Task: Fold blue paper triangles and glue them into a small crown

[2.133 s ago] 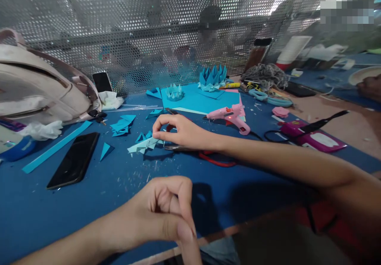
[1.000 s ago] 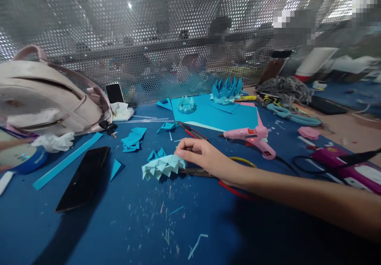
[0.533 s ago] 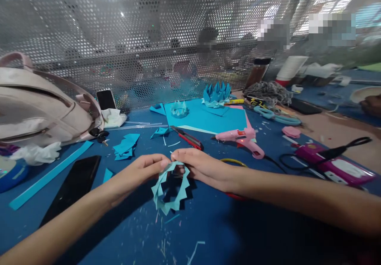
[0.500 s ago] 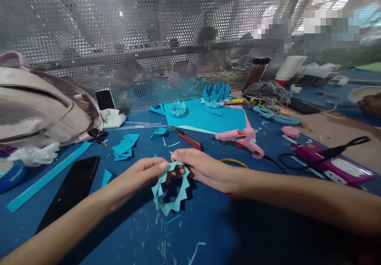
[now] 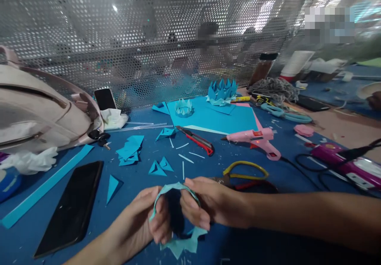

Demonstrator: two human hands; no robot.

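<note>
The left hand (image 5: 144, 217) and right hand (image 5: 212, 203) each grasp a side of the ring (image 5: 179, 245), curled into its opening, at the near part of the counter (image 5: 131, 181). Light, even pressure from both sides should hold it round without crushing the folded paper.

The left hand (image 5: 144, 215) and right hand (image 5: 216, 203) grip opposite sides of a pale blue-green, jagged-edged paper ring (image 5: 179, 246). On the blue tabletop (image 5: 98, 227) beyond lie two blue folded-paper triangles (image 5: 157, 169), a red-and-black utility knife (image 5: 198, 140) and a pink plastic glue gun (image 5: 258, 137). A black rectangular smartphone (image 5: 71, 209) lies to the left.
</note>
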